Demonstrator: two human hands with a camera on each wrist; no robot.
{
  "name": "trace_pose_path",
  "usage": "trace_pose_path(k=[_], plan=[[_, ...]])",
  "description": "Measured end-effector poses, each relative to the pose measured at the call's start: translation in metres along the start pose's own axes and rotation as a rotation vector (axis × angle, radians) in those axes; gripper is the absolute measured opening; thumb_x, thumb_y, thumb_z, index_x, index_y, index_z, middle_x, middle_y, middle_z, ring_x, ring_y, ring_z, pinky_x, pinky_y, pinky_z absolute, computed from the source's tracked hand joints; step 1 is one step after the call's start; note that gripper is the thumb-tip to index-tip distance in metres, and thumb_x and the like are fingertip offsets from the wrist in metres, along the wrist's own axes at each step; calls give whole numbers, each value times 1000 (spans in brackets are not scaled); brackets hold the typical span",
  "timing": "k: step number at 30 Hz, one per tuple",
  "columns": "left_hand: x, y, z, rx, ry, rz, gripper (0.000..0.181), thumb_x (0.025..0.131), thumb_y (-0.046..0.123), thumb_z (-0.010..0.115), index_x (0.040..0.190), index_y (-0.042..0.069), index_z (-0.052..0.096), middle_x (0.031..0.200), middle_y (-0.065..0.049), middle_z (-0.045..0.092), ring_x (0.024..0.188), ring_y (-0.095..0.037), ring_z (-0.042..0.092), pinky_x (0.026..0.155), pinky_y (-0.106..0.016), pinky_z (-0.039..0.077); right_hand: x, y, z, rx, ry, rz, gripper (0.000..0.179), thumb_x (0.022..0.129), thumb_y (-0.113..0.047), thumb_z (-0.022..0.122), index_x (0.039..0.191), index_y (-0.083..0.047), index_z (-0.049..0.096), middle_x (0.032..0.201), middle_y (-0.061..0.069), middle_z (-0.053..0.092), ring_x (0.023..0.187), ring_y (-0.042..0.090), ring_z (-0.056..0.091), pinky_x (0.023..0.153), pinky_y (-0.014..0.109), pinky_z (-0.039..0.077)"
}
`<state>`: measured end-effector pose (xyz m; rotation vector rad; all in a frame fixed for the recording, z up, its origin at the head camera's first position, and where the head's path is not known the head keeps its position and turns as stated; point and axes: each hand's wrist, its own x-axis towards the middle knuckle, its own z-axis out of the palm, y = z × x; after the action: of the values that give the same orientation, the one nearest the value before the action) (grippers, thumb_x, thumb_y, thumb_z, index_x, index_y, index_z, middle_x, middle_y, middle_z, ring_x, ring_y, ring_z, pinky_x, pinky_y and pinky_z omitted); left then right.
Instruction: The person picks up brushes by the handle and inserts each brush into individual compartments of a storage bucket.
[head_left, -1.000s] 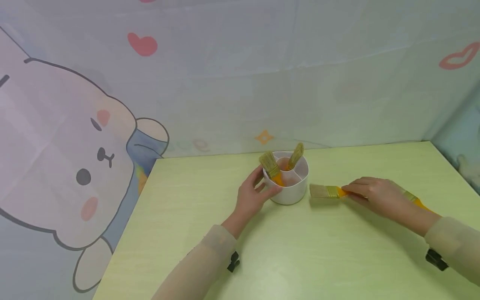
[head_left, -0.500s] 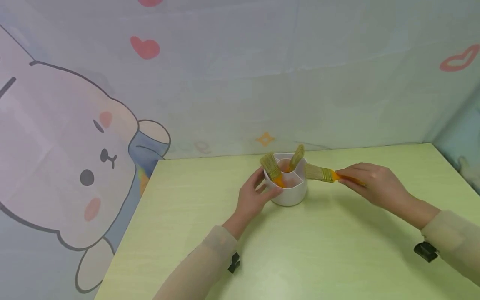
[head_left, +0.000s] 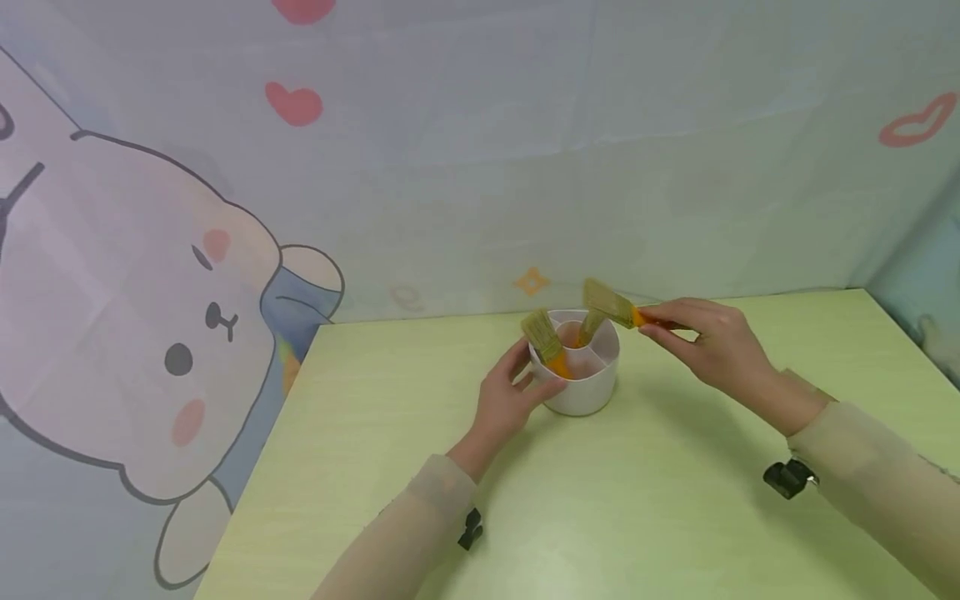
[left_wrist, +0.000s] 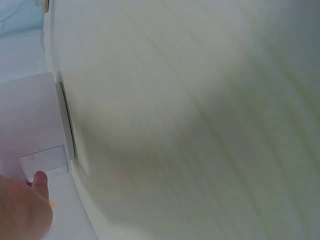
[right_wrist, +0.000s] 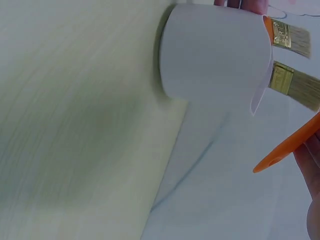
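A white divided pen holder (head_left: 581, 396) stands upright on the table, seen side-on in the right wrist view (right_wrist: 215, 55). My left hand (head_left: 510, 392) grips its left side, thumb in front and fingers behind. Two flat paintbrushes stand in it bristles up: one paintbrush (head_left: 542, 333) leans left in the front compartment, the other paintbrush (head_left: 587, 331) is in the round middle one. Above the holder's right rim, my right hand (head_left: 708, 337) pinches a third paintbrush (head_left: 609, 303) by its orange handle (right_wrist: 287, 144). Its bristles point left and up, overlapping the middle paintbrush in the head view.
Bristles of another paintbrush (head_left: 807, 384) show from behind my right forearm on the pale yellow-green table (head_left: 600, 517). A wall cloth (head_left: 450, 167) with hearts and a cartoon animal hangs right behind the table's back edge.
My right hand has lifted the paintbrush from the tabletop, up and left to above the holder's right rim, its bristles tipping upward. The left hand keeps its hold on the holder.
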<state>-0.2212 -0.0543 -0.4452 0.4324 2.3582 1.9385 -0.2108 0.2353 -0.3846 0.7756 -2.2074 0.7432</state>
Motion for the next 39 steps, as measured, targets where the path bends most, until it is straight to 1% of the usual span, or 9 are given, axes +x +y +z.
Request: trace_pose_path(k=[3, 6, 10, 17, 21, 24, 28, 32, 39], plan=[[-4, 11, -2, -8, -2, -2, 78, 80, 18, 80, 146, 15, 41, 149, -1, 42, 136, -20, 41, 107, -46, 42, 5, -3, 9, 53, 11, 32, 38, 73, -5, 82, 109, -14, 75, 96, -3, 74, 79, 10, 70, 73, 5, 50], [-6, 14, -4, -6, -5, -4, 78, 80, 17, 80, 147, 14, 41, 149, -2, 42, 136, -20, 41, 107, -46, 42, 8, -6, 18, 94, 8, 79, 34, 75, -7, 81, 109, -15, 75, 97, -3, 73, 81, 9, 69, 74, 5, 50], [-6, 15, -5, -6, -5, -6, 77, 80, 18, 80, 146, 15, 41, 149, -2, 42, 136, -20, 41, 107, -46, 42, 12, -9, 29, 147, 18, 127, 31, 77, -7, 79, 107, -14, 75, 99, -2, 73, 84, 8, 69, 74, 8, 52], [-5, 14, -6, -3, 5, -8, 77, 79, 19, 81, 146, 16, 42, 149, -1, 43, 136, -19, 42, 107, -45, 43, 17, -14, 48, 281, 80, 203, 29, 77, -2, 78, 104, -12, 75, 98, 0, 73, 89, -3, 65, 74, 12, 55], [-5, 14, -5, -6, 3, -12, 76, 80, 20, 80, 146, 15, 42, 148, -1, 43, 136, -20, 42, 107, -45, 43, 22, -25, 52, 298, 108, 207, 28, 77, 3, 77, 103, -5, 73, 98, 8, 73, 88, 13, 69, 74, 13, 55], [0, -1, -3, 9, 9, -8, 76, 79, 28, 81, 145, 25, 43, 147, 7, 44, 134, -13, 43, 106, -40, 44, 24, -29, 54, 293, 111, 223, 27, 77, 4, 76, 103, -4, 73, 97, 9, 73, 86, 16, 69, 72, 13, 55], [7, -21, 0, 30, 16, 6, 77, 77, 39, 81, 143, 36, 42, 144, 16, 45, 132, -5, 43, 104, -32, 46, 24, -21, 59, 302, 107, 239, 25, 80, -5, 77, 105, -10, 73, 99, 3, 73, 88, -1, 66, 72, 13, 55], [6, -20, 0, 24, 17, 4, 78, 77, 38, 81, 144, 34, 42, 144, 14, 45, 132, -7, 43, 104, -32, 46, 26, -20, 61, 307, 106, 243, 23, 83, -10, 75, 106, -13, 73, 100, 1, 73, 90, -7, 63, 74, 13, 55], [5, -20, -1, 26, 16, -2, 79, 75, 42, 81, 143, 37, 42, 144, 16, 45, 132, -5, 43, 103, -30, 46, 26, -21, 73, 354, 123, 297, 26, 84, -2, 72, 109, -5, 71, 104, 9, 71, 94, -4, 63, 76, 11, 54]])
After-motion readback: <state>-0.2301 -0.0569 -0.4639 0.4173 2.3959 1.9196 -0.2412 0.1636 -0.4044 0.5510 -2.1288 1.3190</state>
